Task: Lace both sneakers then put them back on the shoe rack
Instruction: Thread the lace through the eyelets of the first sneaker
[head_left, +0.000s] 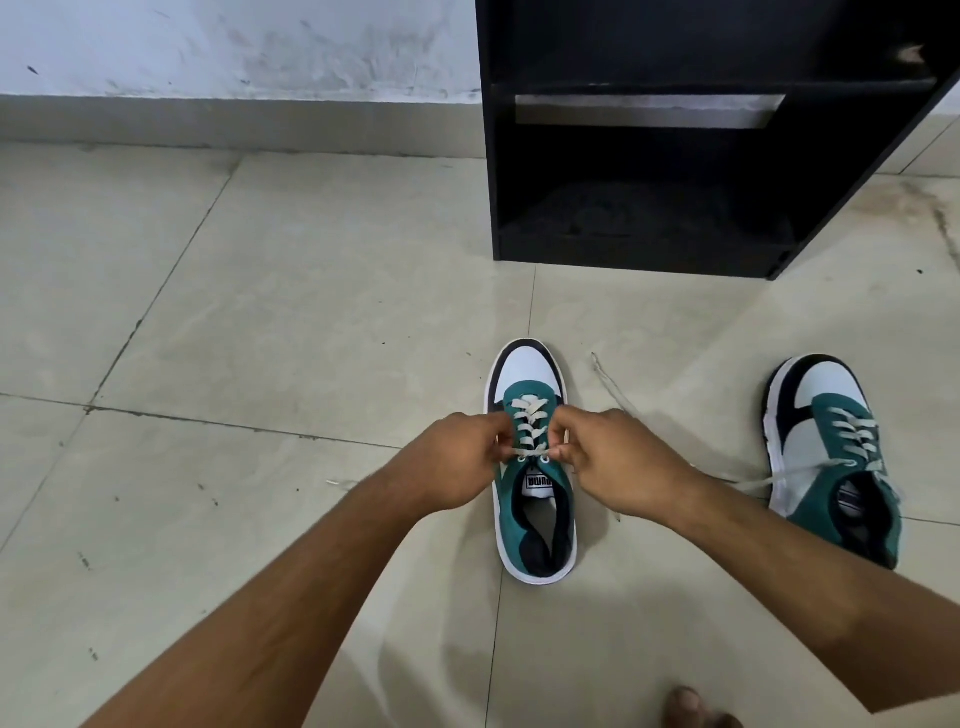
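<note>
A teal, white and black sneaker (530, 519) stands on the floor in the middle, toe pointing away from me. Its white lace (527, 423) crosses the eyelets. My left hand (457, 462) pinches the lace at the top left eyelet. At the top right eyelet my right hand (618, 462) pinches the other side. A loose lace end (610, 387) trails on the floor beyond my right hand. The second sneaker (836, 457) sits at the right, laced, with a loose end lying toward the left. The black shoe rack (639, 249) stands behind, its lower shelves empty.
Beige floor tiles (260, 312) spread to the left and front. A white wall with a grey skirting (234, 119) runs along the back left. Toes of a bare foot (691, 709) show at the bottom edge.
</note>
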